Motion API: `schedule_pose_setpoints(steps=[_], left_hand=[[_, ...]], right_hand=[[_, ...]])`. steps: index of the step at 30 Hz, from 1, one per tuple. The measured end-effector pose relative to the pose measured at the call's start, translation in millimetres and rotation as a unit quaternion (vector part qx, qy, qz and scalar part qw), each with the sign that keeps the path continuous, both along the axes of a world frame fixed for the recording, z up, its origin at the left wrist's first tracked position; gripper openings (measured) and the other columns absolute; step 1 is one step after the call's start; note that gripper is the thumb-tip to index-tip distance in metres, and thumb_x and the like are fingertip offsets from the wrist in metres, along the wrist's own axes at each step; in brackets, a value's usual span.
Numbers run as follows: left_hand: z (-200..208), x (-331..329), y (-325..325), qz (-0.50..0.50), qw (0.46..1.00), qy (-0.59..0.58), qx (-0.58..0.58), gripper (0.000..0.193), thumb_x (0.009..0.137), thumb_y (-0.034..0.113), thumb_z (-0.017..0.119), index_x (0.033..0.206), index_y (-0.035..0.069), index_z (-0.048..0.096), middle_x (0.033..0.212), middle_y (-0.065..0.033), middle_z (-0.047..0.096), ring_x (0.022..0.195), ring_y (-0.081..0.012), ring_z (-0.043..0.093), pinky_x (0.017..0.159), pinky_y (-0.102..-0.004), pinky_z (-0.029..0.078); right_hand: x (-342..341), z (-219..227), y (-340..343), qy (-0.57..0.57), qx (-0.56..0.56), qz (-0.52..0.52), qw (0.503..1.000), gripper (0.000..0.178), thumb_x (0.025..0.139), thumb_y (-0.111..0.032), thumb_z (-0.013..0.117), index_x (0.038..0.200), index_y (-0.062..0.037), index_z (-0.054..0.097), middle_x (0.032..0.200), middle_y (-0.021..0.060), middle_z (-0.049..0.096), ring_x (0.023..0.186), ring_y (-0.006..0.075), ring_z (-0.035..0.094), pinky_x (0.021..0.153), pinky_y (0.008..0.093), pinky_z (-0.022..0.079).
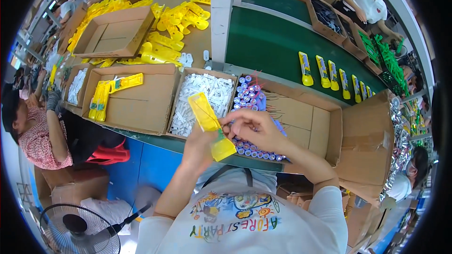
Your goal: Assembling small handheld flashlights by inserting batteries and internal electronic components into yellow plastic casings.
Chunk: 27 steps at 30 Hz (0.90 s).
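Observation:
Over the parts boxes, my left hand is closed around a long yellow plastic casing. The casing lies open side up, with thin dark wire along it and a small green piece near its lower end. My right hand is at the casing's right edge, its fingers bent and drawn together; whatever is between the fingertips is too small to make out. Behind the casing is a cardboard box of small white plastic parts. Purple cylindrical battery cells with red wires lie below and beyond my right hand.
Left stands a cardboard box with a few yellow casings. More yellow casings are heaped behind it. Yellow pieces line the green belt beyond a white post. A co-worker sits left; a fan stands lower left.

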<state>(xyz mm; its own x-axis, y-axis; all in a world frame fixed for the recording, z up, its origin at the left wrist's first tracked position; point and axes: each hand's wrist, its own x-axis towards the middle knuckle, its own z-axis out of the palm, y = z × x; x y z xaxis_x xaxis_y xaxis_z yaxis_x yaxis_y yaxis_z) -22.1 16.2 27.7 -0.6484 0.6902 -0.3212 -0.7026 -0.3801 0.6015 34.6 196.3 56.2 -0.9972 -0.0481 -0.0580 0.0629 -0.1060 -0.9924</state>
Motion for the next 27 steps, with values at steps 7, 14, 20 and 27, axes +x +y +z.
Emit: schedule_pose_setpoints(steps=[7,14,20,27], left_hand=[[-2,25,16,0.031,0.956,0.291,-0.034,0.043,0.089,0.016,0.046,0.129,0.005,0.032,0.102,-0.008,0.052,0.088,-0.0139,0.055,0.071,-0.0291,0.048],[-18,19,13,-0.022,0.967,0.244,-0.075,0.053,0.089,0.003,0.038,0.139,0.007,0.025,0.102,-0.0113,0.051,0.076,-0.0185,0.053,0.068,-0.0304,0.048],[-17,25,22,-0.064,0.948,0.304,-0.061,0.044,0.086,-0.008,0.037,0.126,0.007,0.026,0.096,-0.0105,0.049,0.069,-0.0158,0.052,0.065,-0.0316,0.048],[-28,36,26,-0.103,0.946,0.287,-0.113,0.049,0.086,-0.007,0.04,0.13,0.007,0.023,0.101,-0.0096,0.049,0.075,-0.0133,0.054,0.068,-0.0288,0.049]], right_hand=[[13,-1,-21,0.165,0.314,-0.122,0.927,0.011,0.076,-0.01,0.073,0.084,-0.0055,0.067,0.067,0.0017,0.055,0.056,0.0109,0.05,0.048,0.0253,0.036],[25,-17,3,0.149,0.394,-0.188,0.887,0.008,0.075,-0.01,0.071,0.082,-0.0063,0.068,0.069,0.0052,0.061,0.06,0.0192,0.06,0.057,0.0304,0.051],[-26,-54,108,-0.284,0.32,-0.087,0.9,0.014,0.085,-0.014,0.069,0.087,-0.0005,0.07,0.075,0.0049,0.068,0.069,0.0082,0.063,0.063,0.0249,0.052],[7,-36,77,-0.053,0.135,-0.172,0.974,0.015,0.083,-0.007,0.07,0.095,0.0008,0.066,0.082,0.0034,0.067,0.075,0.0062,0.062,0.066,0.0229,0.052]])
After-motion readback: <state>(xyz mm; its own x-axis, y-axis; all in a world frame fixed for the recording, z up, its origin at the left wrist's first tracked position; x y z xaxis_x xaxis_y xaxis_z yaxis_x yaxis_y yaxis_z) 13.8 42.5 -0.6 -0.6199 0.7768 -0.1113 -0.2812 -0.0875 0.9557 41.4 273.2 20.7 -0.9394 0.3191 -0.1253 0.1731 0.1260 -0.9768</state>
